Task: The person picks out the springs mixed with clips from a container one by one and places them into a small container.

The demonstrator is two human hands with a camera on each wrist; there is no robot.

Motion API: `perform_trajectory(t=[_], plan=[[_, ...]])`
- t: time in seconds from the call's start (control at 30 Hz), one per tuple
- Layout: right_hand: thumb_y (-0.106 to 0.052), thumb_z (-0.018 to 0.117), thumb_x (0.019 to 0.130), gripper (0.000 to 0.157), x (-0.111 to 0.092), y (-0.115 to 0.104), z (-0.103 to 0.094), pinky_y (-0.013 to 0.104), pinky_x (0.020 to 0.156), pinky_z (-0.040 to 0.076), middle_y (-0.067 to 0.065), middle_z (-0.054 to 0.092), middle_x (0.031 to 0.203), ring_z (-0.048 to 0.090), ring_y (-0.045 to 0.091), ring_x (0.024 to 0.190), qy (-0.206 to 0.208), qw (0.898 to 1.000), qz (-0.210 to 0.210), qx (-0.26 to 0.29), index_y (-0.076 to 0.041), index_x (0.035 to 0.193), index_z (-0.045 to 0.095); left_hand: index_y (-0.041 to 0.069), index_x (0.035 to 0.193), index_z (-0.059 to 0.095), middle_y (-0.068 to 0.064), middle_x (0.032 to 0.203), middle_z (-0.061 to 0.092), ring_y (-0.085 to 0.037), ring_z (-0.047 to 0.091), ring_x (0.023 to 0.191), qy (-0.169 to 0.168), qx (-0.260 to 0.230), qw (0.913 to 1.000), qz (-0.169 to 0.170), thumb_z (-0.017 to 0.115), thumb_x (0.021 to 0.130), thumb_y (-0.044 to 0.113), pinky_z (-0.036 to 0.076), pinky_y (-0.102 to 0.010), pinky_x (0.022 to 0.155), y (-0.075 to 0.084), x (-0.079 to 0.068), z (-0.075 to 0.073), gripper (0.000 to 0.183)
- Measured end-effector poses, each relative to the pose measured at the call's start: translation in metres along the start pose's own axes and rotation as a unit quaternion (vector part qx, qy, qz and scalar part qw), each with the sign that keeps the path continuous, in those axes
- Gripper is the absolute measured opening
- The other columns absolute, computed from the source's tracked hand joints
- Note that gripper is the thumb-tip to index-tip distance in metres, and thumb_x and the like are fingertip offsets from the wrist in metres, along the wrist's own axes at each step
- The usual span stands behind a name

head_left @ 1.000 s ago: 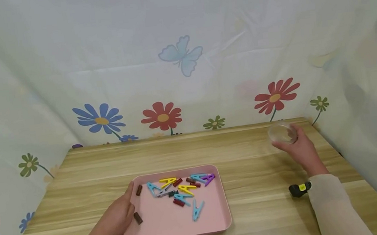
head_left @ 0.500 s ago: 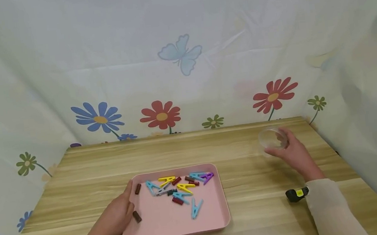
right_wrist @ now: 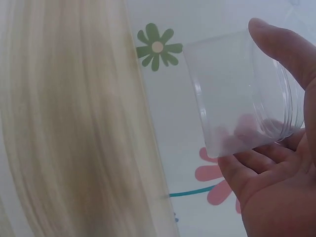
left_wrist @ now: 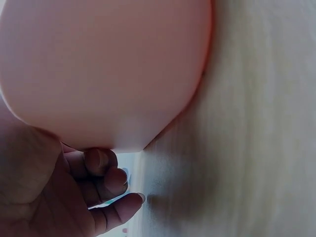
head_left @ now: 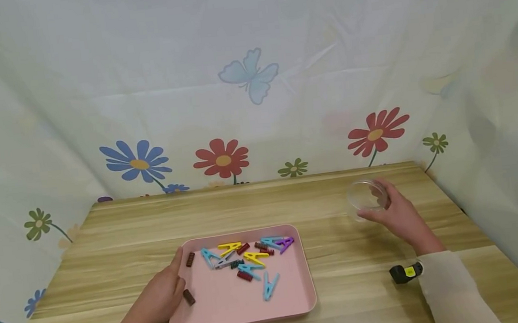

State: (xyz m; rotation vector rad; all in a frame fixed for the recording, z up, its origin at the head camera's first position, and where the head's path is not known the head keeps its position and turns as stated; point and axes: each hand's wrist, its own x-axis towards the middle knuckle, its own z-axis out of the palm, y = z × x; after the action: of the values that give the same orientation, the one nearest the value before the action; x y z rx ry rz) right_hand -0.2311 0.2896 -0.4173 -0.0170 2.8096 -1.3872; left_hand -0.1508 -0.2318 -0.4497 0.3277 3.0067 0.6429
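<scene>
- With twelve o'clock as the far side of the table, the right hand [head_left: 400, 219] gripped a clear jar [head_left: 359, 198], thumb and fingers around its side; the jar was held above the wooden table [head_left: 245, 207], at about two o'clock from the pink tray [head_left: 241, 308], well apart from it.
- The left hand [head_left: 159, 294] gripped the tray's edge at nine o'clock; in the left wrist view several fingers were curled by the outer wall.
- The tray lay on the table toward six o'clock; inside were light blue clips [head_left: 270, 287], yellow clips [head_left: 256, 257], a purple clip [head_left: 286, 244] at one o'clock and a grey clip [head_left: 224, 261].
- Coiled springs [head_left: 245, 276] lay among the clips; one brown spring [head_left: 191, 259] sat near the tray's ten o'clock corner, another just beside the left hand.
- A black wristband [head_left: 405, 273] with a yellow face showed below the right hand; a flowered cloth [head_left: 164, 113] hung at twelve o'clock.
</scene>
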Motion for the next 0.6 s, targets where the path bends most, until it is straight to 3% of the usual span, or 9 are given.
perform_trajectory(t=[0.2, 0.37, 0.6], plan=[[-0.056, 0.076, 0.074, 0.109, -0.005, -0.007, 0.002, 0.064, 0.107, 0.031, 0.016, 0.031, 0.157, 0.03, 0.044, 0.142, -0.009, 1.0, -0.007, -0.003, -0.018, 0.155, 0.014, -0.011, 0.149, 0.02, -0.021, 0.102, 0.064, -0.016, 0.05, 0.073, 0.002, 0.004, 1.0, 0.0, 0.043, 0.095, 0.005, 0.045, -0.033, 0.071, 0.0, -0.001, 0.002, 0.06], [-0.055, 0.077, 0.074, 0.107, -0.008, -0.009, 0.008, 0.065, 0.106, 0.033, 0.015, 0.034, 0.155, 0.032, 0.046, 0.14, -0.017, 1.0, -0.021, -0.001, -0.018, 0.154, 0.017, -0.012, 0.148, 0.022, -0.032, 0.133, 0.053, -0.021, 0.055, 0.086, 0.009, 0.007, 0.9999, 0.007, 0.043, 0.095, 0.005, 0.049, -0.039, 0.078, 0.0, -0.002, 0.002, 0.059], [-0.046, 0.079, 0.077, 0.098, -0.011, -0.012, 0.017, 0.062, 0.107, 0.034, 0.017, 0.036, 0.154, 0.033, 0.047, 0.139, -0.037, 0.998, -0.047, 0.017, -0.015, 0.15, 0.022, -0.011, 0.148, 0.02, -0.032, 0.131, 0.054, -0.021, 0.054, 0.083, 0.005, 0.007, 1.0, 0.0, 0.042, 0.095, 0.006, 0.047, -0.038, 0.076, 0.003, -0.001, -0.001, 0.06]])
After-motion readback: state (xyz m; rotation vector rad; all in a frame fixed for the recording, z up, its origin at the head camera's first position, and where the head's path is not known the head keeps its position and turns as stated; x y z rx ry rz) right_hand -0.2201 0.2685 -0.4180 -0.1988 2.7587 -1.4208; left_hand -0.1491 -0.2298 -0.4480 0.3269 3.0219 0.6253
